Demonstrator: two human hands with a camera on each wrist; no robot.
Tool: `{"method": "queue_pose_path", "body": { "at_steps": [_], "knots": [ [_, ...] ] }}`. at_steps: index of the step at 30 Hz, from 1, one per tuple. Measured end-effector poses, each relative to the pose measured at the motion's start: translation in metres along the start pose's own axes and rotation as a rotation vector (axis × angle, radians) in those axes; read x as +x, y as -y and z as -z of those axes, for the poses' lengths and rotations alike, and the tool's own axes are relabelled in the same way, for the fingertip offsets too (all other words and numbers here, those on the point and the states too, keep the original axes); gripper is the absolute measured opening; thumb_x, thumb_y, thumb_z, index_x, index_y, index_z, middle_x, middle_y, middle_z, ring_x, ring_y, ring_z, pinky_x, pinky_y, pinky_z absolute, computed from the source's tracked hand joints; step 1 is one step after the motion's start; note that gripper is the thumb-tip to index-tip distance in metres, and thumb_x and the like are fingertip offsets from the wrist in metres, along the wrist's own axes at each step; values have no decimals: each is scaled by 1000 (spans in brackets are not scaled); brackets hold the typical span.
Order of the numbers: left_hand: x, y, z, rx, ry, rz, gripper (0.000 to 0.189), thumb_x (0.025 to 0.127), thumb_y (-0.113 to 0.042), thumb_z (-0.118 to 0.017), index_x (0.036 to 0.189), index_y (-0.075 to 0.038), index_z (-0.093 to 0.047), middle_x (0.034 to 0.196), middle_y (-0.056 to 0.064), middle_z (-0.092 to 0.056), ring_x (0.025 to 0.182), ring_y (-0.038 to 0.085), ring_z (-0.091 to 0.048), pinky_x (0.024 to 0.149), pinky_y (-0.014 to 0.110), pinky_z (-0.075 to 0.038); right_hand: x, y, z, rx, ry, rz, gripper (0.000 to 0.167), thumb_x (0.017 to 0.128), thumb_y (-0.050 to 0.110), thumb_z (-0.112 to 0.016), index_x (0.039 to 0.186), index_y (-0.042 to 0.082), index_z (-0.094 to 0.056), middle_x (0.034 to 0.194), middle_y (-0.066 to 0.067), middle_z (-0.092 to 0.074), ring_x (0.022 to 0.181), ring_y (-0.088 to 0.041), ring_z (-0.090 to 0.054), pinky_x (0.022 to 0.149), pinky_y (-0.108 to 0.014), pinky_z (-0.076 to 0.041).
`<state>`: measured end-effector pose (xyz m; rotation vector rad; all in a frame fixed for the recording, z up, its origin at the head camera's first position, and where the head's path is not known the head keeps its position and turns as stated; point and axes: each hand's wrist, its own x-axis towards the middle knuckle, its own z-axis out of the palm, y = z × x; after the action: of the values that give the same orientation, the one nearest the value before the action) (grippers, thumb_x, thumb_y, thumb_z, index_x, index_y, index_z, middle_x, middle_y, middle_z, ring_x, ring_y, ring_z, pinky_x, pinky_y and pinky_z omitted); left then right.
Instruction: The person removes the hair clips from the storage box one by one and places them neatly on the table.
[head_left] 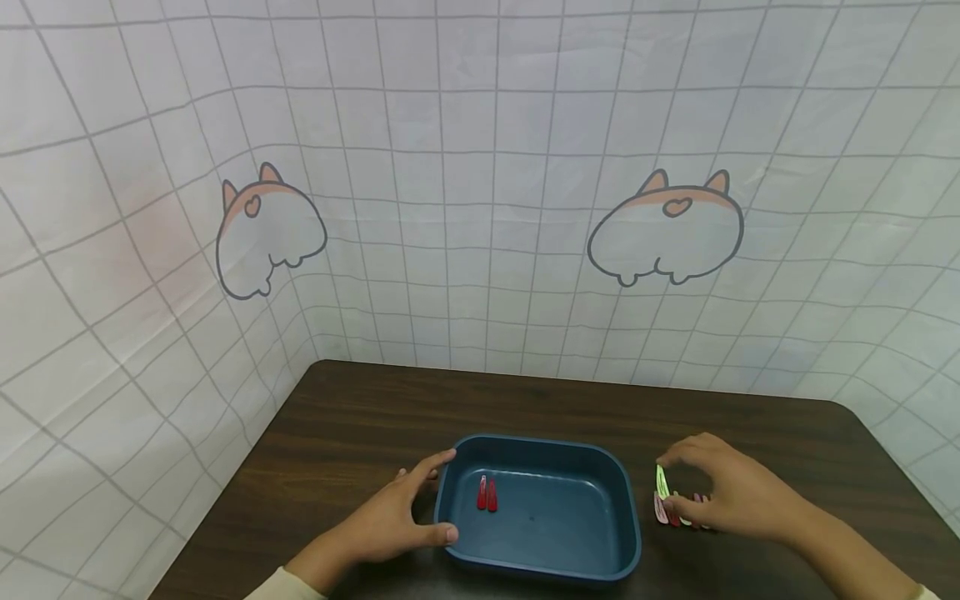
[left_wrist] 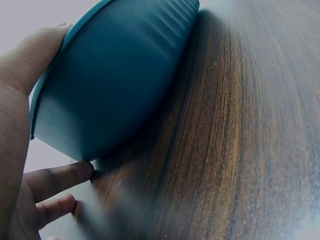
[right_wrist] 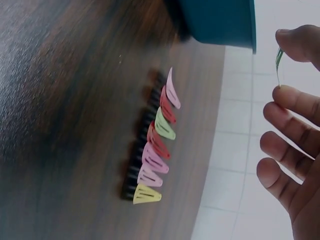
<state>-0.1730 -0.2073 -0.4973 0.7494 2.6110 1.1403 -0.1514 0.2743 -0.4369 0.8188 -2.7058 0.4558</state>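
A blue plastic tray stands on the dark wooden table, with two red snap hair clips lying inside near its left end. My left hand holds that end, thumb on the rim and index finger at the far corner; two other fingers reach down by the tray's base. Right of the tray, my right hand pinches a light green hair clip by its ends between thumb and index finger. Below it, a row of pink, red, green and yellow hair clips sits on a dark strip.
The table has a wood-grain top. A white cloth with a grey grid and cartoon animal prints hangs behind it and along both sides. The tray's right wall stands between its inside and the row of clips.
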Motion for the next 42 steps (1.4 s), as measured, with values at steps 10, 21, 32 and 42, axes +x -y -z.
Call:
{"method": "queue_pose_path", "body": {
  "at_steps": [10,21,32,42],
  "knots": [
    [1,2,-1,0,-1,-4,91,87,-52,-79,160,-39,-26,148,12,-54,137,31,-51,117,70,-6,-10,-11,1,-12,-9,-15,40,80,42,-89,113,28,-71,115,22,-61,108,-8,-58,83,-36,-56],
    [1,3,0,-6,-3,-20,90,88,-50,-78,160,-38,-26,148,11,-54,137,30,-50,117,70,-5,-21,-20,4,-15,24,-84,40,83,45,-86,115,25,-72,116,19,-61,109,-13,-60,85,-41,-57],
    [0,3,0,-7,-3,-16,91,88,-50,-78,161,-38,-25,146,11,-56,137,29,-51,117,70,-5,-27,-29,4,-30,29,-122,44,82,48,-85,117,25,-72,117,16,-62,110,-19,-60,85,-44,-56],
    [0,3,0,-5,-10,-23,90,88,-50,-78,160,-39,-26,145,10,-57,136,28,-51,117,70,-6,-33,-39,1,-46,25,-125,43,80,46,-87,114,25,-72,116,16,-64,108,-18,-60,84,-43,-57]
  ]
}}
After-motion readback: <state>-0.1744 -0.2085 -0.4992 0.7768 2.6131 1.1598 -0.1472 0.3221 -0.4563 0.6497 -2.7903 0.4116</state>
